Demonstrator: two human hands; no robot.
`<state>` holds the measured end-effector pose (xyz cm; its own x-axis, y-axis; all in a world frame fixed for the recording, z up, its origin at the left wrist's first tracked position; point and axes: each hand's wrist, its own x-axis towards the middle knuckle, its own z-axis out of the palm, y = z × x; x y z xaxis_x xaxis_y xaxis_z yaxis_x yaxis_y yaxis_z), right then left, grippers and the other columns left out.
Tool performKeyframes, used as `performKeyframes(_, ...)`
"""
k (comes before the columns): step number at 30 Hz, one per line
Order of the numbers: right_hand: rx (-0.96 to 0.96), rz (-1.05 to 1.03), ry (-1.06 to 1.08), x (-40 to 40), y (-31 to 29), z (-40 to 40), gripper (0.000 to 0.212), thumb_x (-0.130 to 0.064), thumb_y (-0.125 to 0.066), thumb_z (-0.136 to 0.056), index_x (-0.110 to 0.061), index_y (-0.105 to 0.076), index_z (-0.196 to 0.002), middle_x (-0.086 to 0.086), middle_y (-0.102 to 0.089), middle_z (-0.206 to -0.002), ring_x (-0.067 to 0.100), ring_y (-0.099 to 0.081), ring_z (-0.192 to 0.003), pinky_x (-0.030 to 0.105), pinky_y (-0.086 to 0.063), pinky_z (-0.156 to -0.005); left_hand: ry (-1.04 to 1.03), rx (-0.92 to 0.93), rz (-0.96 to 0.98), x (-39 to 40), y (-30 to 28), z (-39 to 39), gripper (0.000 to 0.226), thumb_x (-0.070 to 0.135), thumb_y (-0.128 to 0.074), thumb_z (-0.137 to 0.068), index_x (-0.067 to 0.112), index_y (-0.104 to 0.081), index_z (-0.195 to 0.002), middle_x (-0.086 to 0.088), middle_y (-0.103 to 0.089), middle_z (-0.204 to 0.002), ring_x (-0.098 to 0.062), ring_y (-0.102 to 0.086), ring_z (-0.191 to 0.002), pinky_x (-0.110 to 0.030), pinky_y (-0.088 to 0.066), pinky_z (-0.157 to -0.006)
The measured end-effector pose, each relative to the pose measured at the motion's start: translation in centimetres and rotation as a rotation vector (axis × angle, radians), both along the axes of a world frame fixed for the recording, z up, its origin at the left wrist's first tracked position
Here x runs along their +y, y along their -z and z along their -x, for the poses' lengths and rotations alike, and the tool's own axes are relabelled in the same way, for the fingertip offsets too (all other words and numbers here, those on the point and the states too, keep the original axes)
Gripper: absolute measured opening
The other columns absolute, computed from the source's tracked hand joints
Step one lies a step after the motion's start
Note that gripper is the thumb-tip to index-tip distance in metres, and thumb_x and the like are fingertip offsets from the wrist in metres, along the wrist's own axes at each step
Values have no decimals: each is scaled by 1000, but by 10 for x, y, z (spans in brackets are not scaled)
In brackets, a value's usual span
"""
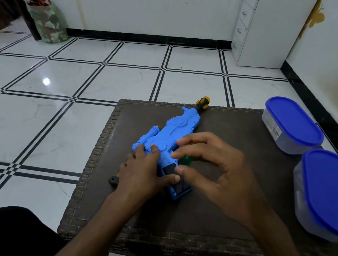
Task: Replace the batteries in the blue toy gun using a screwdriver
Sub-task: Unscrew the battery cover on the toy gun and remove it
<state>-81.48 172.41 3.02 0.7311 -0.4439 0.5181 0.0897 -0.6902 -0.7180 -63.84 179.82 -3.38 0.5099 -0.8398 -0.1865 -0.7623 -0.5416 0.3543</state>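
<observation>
The blue toy gun point(174, 133) lies flat on the dark brown woven table point(229, 205), barrel pointing away from me. My left hand point(145, 168) presses down on the gun's rear, thumb against the black grip section point(179, 181). My right hand point(212, 168) hovers over the grip with fingers curled, fingertips touching the gun near a green part point(187, 160). A screwdriver with a black and yellow handle point(202, 102) lies beyond the gun's muzzle at the table's far edge. A small black piece point(114, 180) lies on the table left of my left hand.
Two lidded plastic containers with blue lids stand on the table's right side, one far point(291, 123), one near point(331, 193). White tiled floor surrounds the table. A white drawer cabinet point(265, 27) stands in the far corner, a green bag point(47, 18) at the far left.
</observation>
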Motion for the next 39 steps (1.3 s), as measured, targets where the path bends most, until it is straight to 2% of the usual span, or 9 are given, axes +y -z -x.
performKeyframes(4, -17, -12, 20, -3, 3, -2, 22, -1, -75, -84, -13, -75, -102, 0, -68, -101, 16, -68, -97, 33, -57, -83, 3, -15, -20, -1, 0, 1, 98, 75, -58, -72, 24, -27, -150, -14, -21, -155, -35, -32, -137, -49, -37, -107)
performKeyframes(21, -52, -22, 39, -7, 1, 6, 18, -1, -73, -86, -8, -73, -103, 2, -68, -104, 16, -69, -98, 25, -57, -82, 0, -34, -23, -1, 2, 0, 104, 76, -58, -73, 20, -21, -152, -16, -18, -158, -36, -29, -140, -49, -36, -109)
performKeyframes(26, -40, -34, 38, -7, 3, 5, 19, -1, -73, -86, -9, -73, -103, 2, -68, -103, 16, -69, -98, 22, -56, -83, -1, -32, -24, -3, 3, -1, 105, 77, -58, -71, 20, -22, -151, -17, -21, -155, -37, -34, -135, -50, -38, -106)
performKeyframes(39, -48, -15, 36, -8, 3, 6, 19, 2, -72, -86, -6, -73, -103, 3, -68, -103, 18, -69, -96, 32, -59, -79, 0, -20, -27, -2, -1, 1, 103, 74, -59, -73, 19, -21, -152, -16, -18, -157, -36, -29, -139, -51, -36, -109)
